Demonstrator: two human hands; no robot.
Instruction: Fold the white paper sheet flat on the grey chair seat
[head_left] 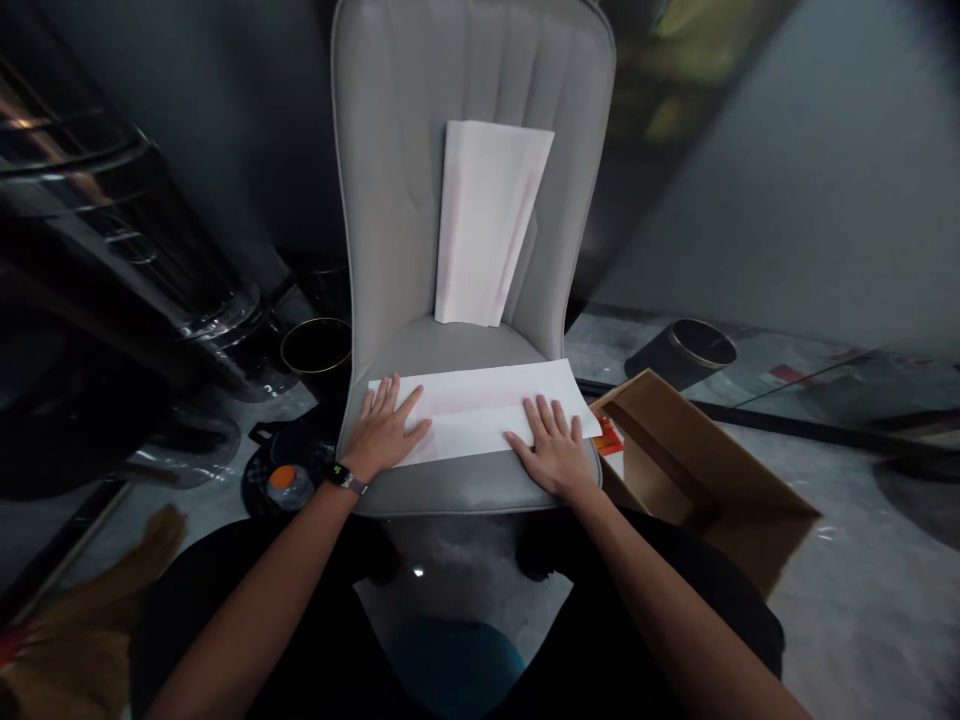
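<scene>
A long white sheet of paper point(472, 410) lies across the front of a grey chair's seat point(457, 487). My left hand point(386, 425) rests flat on the sheet's left end, fingers spread. Near the right end, my right hand point(553, 445) also presses flat on the paper with its fingers apart. Neither hand grips anything. A second white piece, folded or stacked paper point(487, 220), leans upright against the chair's backrest point(390, 180).
An open cardboard box point(705, 450) with an orange and white item inside stands right of the chair. Black bins point(319, 350) are on both sides. An orange-capped container point(289, 485) sits at left. A brown furry animal point(97, 640) is at lower left.
</scene>
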